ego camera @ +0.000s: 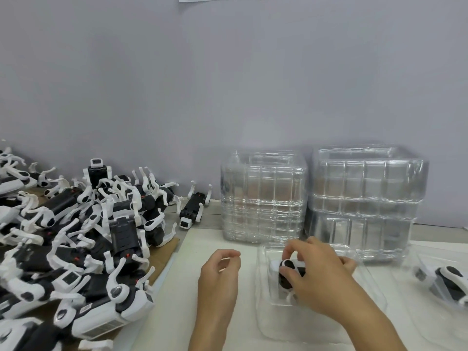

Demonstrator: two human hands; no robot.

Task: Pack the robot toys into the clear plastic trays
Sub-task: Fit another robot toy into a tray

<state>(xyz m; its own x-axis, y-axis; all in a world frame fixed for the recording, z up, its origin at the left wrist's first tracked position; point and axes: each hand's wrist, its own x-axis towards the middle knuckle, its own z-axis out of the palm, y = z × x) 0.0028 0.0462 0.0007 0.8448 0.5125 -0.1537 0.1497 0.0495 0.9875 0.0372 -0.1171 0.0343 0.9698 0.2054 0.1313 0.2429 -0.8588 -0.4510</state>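
Gripping hand: right hand (316, 272), fingers curled round a black-and-white robot toy (287, 273), holding it inside the near clear tray (263, 312).
Idle hand: left hand (219, 274), fingers loosely curled, holding nothing, above the white table (177, 300) just left of that tray.
Supply: heap of robot toys (76, 244) on the left, partly on brown cardboard (162, 259).
Lone toy: single robot toy (193, 210) near the wall, beside the heap.
Stacks: two piles of empty clear trays (263, 198) behind the hands.
Packed unit: second tray (430, 310) at right, holding another toy (448, 282).

No legible text, label or number on any surface.
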